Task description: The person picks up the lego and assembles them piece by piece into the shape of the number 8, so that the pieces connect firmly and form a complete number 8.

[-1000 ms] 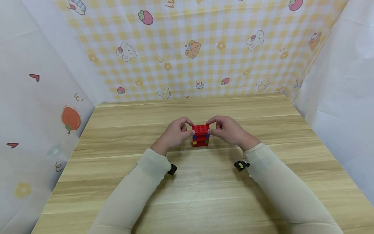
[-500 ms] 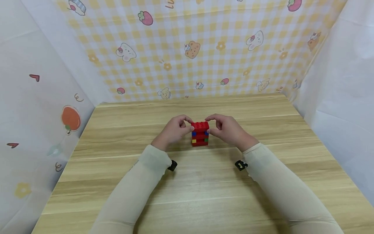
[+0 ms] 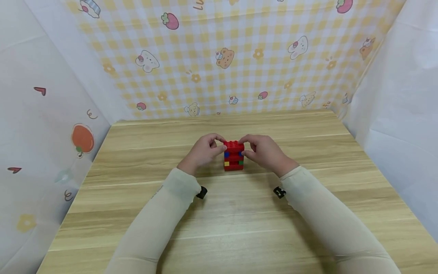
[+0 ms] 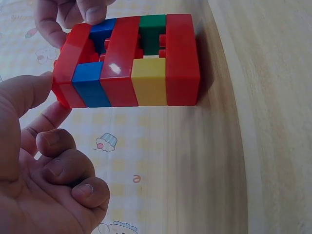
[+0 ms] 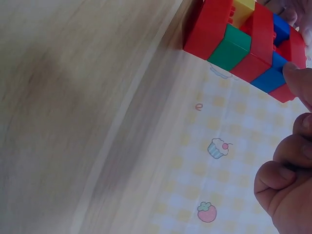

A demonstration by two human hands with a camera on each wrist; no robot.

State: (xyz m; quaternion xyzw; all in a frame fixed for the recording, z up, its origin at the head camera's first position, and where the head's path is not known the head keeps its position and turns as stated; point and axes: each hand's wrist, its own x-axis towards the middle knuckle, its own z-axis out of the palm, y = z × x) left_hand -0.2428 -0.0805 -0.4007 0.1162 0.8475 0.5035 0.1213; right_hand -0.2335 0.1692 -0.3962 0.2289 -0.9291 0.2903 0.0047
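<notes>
A stack of toy building bricks point(image 3: 234, 167) stands upright on the table between my hands. Three long red bricks alternate with small ones: yellow point(image 4: 149, 83) and green point(image 5: 230, 48) in the lower gap, a blue brick point(image 4: 91, 85) at each end of the upper gap. My left hand point(image 3: 200, 155) pinches the left end of the top red brick point(image 3: 234, 146) between thumb and index finger, the other fingers curled. At the stack's right end, my right hand point(image 3: 268, 155) has its thumb on the upper blue brick and its index finger at the top.
The wood-grain table point(image 3: 219, 236) spreads around the stack. Behind it hangs a yellow checked cloth point(image 3: 191, 49), with white cloth point(image 3: 403, 99) along both sides. A black strap piece point(image 3: 279, 192) sits at each wrist.
The stack's top has shifted upward in the head view, showing more of its front, while its base has barely moved. My left hand rose slightly; the right hand moved a little left.
</notes>
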